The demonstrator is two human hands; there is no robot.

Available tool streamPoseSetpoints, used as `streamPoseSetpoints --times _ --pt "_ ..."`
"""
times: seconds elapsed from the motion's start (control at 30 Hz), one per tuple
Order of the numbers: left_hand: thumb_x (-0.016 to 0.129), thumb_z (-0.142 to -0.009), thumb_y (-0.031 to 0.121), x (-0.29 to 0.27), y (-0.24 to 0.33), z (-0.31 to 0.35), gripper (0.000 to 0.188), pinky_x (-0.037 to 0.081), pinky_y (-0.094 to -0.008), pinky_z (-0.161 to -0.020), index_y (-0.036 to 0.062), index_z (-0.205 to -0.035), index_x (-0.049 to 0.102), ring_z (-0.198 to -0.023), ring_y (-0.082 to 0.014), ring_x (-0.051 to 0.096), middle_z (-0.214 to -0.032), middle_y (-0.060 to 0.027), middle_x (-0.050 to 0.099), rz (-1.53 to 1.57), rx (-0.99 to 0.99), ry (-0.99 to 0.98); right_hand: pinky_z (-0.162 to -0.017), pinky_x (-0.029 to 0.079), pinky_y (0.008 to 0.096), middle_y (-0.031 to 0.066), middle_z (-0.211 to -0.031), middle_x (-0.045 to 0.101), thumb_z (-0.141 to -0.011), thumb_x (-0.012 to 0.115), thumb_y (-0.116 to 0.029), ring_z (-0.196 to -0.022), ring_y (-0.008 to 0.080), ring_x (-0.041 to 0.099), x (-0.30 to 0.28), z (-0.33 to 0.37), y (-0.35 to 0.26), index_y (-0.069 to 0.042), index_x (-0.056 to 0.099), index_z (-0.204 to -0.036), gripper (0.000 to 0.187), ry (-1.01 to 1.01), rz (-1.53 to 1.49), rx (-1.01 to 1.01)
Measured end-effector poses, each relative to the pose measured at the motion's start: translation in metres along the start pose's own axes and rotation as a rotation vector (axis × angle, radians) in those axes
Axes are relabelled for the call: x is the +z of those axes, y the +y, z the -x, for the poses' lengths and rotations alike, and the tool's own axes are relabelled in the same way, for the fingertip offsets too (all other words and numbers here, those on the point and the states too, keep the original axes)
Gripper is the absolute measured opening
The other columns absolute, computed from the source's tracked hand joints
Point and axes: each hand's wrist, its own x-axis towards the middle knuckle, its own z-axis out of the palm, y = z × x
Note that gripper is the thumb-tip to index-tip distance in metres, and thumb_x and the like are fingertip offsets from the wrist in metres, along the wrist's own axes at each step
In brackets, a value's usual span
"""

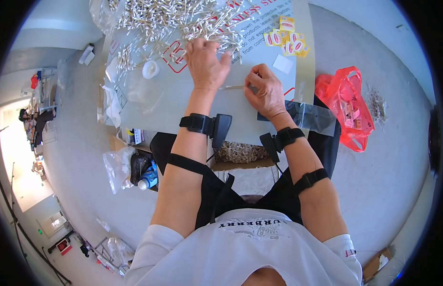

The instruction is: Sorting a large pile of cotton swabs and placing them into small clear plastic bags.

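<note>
A large heap of cotton swabs (150, 21) covers the far left of the table (178, 102). My left hand (207, 66) is at the heap's near edge, palm down, its thumb held away from the fingers. Its fingertips touch the loose swabs there. Closer to me and to the right, my right hand (266, 90) is curled closed. A few cotton swabs (234, 87) stick out of it toward the left, pinched at the thumb and fingers; how many is unclear.
A small white round tub (150, 70) stands left of my left hand. Yellow-and-white labels (288, 38) and a white card (282, 64) lie at the right. A red plastic bag (348, 107) is beside the table. Below the front edge is a cardboard box (243, 164) of swabs.
</note>
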Motion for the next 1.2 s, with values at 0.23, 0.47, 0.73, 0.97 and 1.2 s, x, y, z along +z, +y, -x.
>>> streamPoseSetpoints --times 0.23,0.47,0.73,0.97,1.2 --pt "0.068 -0.069 0.015 0.014 0.022 0.001 0.012 0.036 -0.0434 -0.082 0.0071 -0.078 0.067 -0.098 -0.0306 0.046 -0.093 -0.0093 0.055 -0.145 0.042 -0.092 -0.07 0.048 0.036 0.0084 -0.087 0.053 -0.063 0.063 -0.007 -0.08 0.0284 0.057 0.004 -0.001 -0.003 -0.006 0.056 -0.071 0.011 0.012 -0.007 -0.029" --pt "0.065 -0.069 0.007 -0.01 0.012 0.032 0.005 0.039 -0.0407 -0.077 0.0094 -0.073 0.066 -0.093 -0.0283 0.049 -0.085 -0.0076 0.056 0.043 0.04 -0.304 -0.069 0.048 0.0374 0.0088 -0.088 0.053 -0.06 0.061 -0.005 -0.08 0.0295 0.057 0.0 0.0 0.001 -0.006 0.055 -0.07 0.011 -0.006 -0.069 -0.007" --pt "0.065 -0.072 0.007 -0.003 0.005 0.022 0.006 0.042 -0.0421 -0.078 0.006 -0.078 0.064 -0.092 -0.0308 0.053 -0.086 -0.01 0.059 0.074 -0.022 -0.328 -0.068 0.048 0.04 0.0113 -0.09 0.052 -0.06 0.057 -0.001 -0.078 0.0325 0.056 0.001 0.0 -0.003 -0.005 0.051 -0.078 0.019 0.022 -0.139 0.076" --pt "0.07 -0.07 0.013 -0.007 0.015 0.033 0.015 0.04 -0.0418 -0.076 0.0078 -0.082 0.063 -0.094 -0.0283 0.051 -0.088 -0.0072 0.058 0.111 -0.023 -0.212 -0.066 0.048 0.0383 0.0134 -0.094 0.05 -0.065 0.048 0.007 -0.077 0.0326 0.056 0.006 0.002 0.004 -0.002 0.049 -0.088 0.025 0.175 -0.191 0.124" --pt "0.067 -0.067 0.008 -0.015 0.013 0.06 0.023 0.037 -0.0415 -0.079 0.0092 -0.089 0.061 -0.097 -0.0279 0.048 -0.094 -0.0056 0.054 0.123 0.066 -0.164 -0.077 0.05 0.0366 0.0146 -0.105 0.052 -0.067 0.045 0.009 -0.088 0.0337 0.057 0.006 0.001 0.004 -0.001 0.051 -0.099 0.034 0.218 -0.228 0.127"
